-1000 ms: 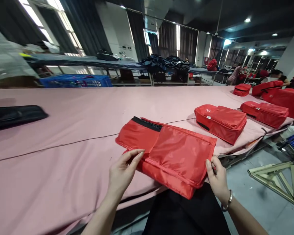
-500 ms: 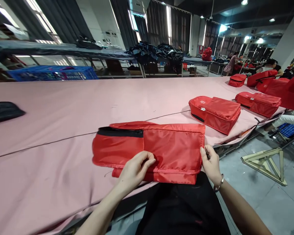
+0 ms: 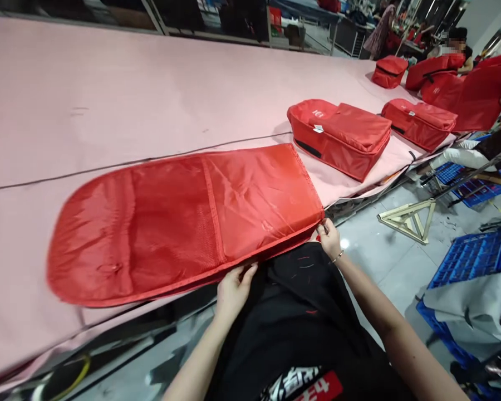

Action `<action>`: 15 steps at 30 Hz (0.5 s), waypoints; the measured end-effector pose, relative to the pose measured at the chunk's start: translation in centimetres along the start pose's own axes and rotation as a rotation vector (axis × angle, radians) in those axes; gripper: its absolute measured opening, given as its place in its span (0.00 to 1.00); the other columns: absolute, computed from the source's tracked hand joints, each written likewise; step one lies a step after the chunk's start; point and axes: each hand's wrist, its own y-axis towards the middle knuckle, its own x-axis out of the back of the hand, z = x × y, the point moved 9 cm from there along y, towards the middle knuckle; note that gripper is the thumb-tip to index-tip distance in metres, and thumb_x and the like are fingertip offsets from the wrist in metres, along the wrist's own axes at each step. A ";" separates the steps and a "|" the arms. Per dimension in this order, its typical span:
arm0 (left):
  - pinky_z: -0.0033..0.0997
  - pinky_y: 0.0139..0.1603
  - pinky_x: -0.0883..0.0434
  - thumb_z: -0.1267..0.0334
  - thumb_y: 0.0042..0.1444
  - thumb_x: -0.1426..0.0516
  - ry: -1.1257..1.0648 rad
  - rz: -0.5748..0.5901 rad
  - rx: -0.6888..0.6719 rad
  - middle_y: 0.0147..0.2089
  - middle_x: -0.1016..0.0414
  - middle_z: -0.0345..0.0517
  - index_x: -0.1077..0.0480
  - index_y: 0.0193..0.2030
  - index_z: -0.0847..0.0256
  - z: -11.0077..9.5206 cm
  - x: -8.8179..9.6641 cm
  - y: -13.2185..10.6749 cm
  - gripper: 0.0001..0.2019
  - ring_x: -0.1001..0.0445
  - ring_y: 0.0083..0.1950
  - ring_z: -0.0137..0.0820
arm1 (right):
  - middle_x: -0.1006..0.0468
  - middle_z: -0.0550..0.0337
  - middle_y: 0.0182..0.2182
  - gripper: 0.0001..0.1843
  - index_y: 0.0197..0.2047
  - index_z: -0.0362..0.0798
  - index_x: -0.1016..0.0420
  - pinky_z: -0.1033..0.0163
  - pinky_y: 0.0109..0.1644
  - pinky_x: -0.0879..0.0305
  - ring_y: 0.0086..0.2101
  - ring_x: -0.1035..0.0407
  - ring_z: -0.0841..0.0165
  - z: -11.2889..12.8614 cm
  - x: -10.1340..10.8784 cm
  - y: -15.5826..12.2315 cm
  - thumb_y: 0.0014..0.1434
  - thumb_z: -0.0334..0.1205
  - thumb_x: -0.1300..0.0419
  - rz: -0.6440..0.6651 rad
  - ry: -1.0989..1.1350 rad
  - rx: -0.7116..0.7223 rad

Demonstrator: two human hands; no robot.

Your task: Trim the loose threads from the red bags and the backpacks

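Note:
A long red nylon fabric panel (image 3: 179, 217) lies spread flat on the pink table (image 3: 108, 100), its rounded end to the left and its straight end to the right. My left hand (image 3: 232, 291) grips the panel's near edge at the table's front, fingers curled over the seam. At the panel's near right corner my right hand (image 3: 329, 238) pinches the fabric; it also seems to hold a small dark tool, too small to name. A bracelet is on that wrist.
Two finished red bags (image 3: 340, 133) (image 3: 420, 120) lie further right on the table, with more red bags (image 3: 390, 71) behind. Blue crates (image 3: 470, 259) and a wooden triangle frame (image 3: 409, 220) sit on the floor at right. Other people sit at the far right.
The red piece was folded into a compact shape; now it lies unfolded full length. The camera has tilted down. Both hands have moved to its near edge.

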 end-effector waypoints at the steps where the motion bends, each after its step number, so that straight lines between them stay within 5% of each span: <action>1: 0.47 0.51 0.32 0.42 0.45 0.46 0.026 -0.024 0.026 0.40 0.22 0.54 0.26 0.35 0.60 0.8 -0.7 -0.2 0.23 0.25 0.44 0.46 | 0.35 0.65 0.24 0.14 0.33 0.48 0.36 0.67 0.32 0.42 0.25 0.41 0.72 -0.7 -0.1 -0.3 0.58 0.49 0.53 -0.004 0.005 -0.011; 5: 0.43 0.45 0.30 0.44 0.49 0.47 0.094 -0.123 0.075 0.35 0.23 0.53 0.27 0.32 0.60 1.4 -2.0 -1.2 0.20 0.25 0.38 0.43 | 0.36 0.65 0.23 0.14 0.32 0.48 0.37 0.67 0.31 0.43 0.24 0.42 0.72 -0.7 0.1 -1.3 0.58 0.50 0.53 -0.023 0.024 -0.030; 9: 0.38 0.46 0.31 0.45 0.54 0.48 0.097 -0.184 0.025 0.37 0.25 0.50 0.29 0.37 0.62 0.0 -1.5 -2.7 0.20 0.27 0.39 0.37 | 0.38 0.66 0.21 0.13 0.30 0.48 0.38 0.68 0.30 0.44 0.23 0.43 0.73 2.2 0.7 -1.5 0.57 0.49 0.51 -0.029 0.059 0.006; 15: 0.31 0.41 0.31 0.54 0.56 0.44 0.309 -0.411 -0.276 0.43 0.28 0.52 0.27 0.40 0.61 -2.9 3.0 -4.7 0.13 0.29 0.34 0.29 | 0.44 0.68 0.19 0.16 0.25 0.48 0.41 0.68 0.28 0.47 0.21 0.48 0.75 7.7 1.3 -1.8 0.58 0.50 0.49 -0.005 0.053 0.111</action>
